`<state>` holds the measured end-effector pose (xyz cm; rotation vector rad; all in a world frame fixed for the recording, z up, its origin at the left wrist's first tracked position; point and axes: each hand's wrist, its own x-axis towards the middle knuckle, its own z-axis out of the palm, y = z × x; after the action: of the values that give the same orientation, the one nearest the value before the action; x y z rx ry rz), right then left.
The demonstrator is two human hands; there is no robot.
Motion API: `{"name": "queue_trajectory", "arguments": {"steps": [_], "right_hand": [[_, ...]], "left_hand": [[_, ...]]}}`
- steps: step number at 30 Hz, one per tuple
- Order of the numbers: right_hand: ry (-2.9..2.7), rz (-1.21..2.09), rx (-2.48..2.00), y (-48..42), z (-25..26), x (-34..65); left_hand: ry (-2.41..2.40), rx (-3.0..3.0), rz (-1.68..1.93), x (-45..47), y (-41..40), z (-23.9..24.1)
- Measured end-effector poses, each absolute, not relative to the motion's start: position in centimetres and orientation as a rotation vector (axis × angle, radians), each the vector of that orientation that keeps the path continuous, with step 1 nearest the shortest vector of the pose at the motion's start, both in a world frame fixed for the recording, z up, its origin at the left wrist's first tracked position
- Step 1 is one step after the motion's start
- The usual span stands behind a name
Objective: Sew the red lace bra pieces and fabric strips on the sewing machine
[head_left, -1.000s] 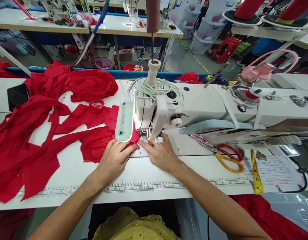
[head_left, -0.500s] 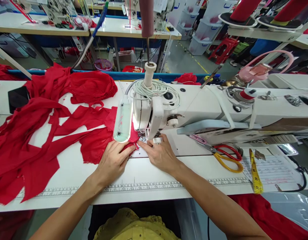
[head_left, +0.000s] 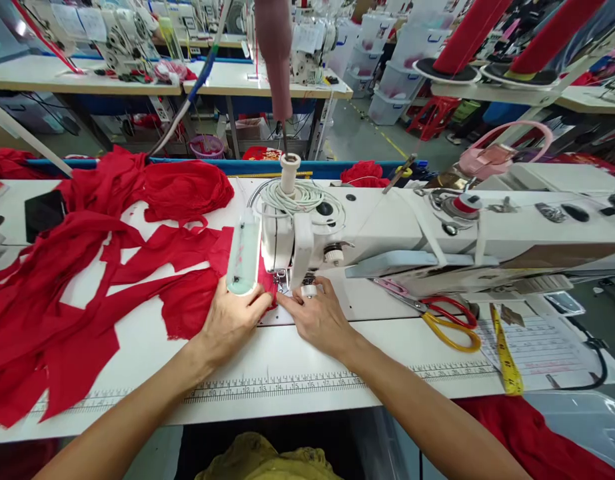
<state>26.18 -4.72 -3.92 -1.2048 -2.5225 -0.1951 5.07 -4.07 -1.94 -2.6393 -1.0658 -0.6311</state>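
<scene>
My left hand (head_left: 232, 319) lies flat on a piece of red fabric (head_left: 190, 303), fingers together, pressing it down just left of the needle area. My right hand (head_left: 317, 317) rests on the machine bed, its fingertips pinching the fabric's edge right at the presser foot (head_left: 283, 281). Both hands almost touch under the head of the white sewing machine (head_left: 387, 233). A pale green lamp (head_left: 243, 253) hangs over the fabric and hides part of it.
A pile of red fabric strips (head_left: 62, 280) covers the table's left side. Scissors with red and yellow handles (head_left: 444, 320) and a yellow tape measure (head_left: 507, 360) lie right of my hands. A printed ruler (head_left: 287, 385) runs along the table's front edge. Other sewing stations stand behind.
My hands have slid a little forward toward the presser foot with the fabric. The camera has tilted, so the whole scene sits lower in the picture.
</scene>
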Motion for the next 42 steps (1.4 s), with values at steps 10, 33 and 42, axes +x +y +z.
{"name": "queue_trajectory", "arguments": {"steps": [10,33,42], "right_hand": [[-2.367,-0.101,-1.117,-5.1,-4.1,26.8],[-2.477,-0.073,-0.980,-5.2,-3.6,26.3],[-2.469,-0.047,-0.998,-5.4,-3.7,26.1]], "left_hand": [[-1.297,-2.805,-0.781,5.3,-5.6,-3.6],[-1.640,-2.766,-1.020,5.0,-4.5,-3.0],[-1.535,-2.631,-0.856,4.2,-4.0,-1.3]]}}
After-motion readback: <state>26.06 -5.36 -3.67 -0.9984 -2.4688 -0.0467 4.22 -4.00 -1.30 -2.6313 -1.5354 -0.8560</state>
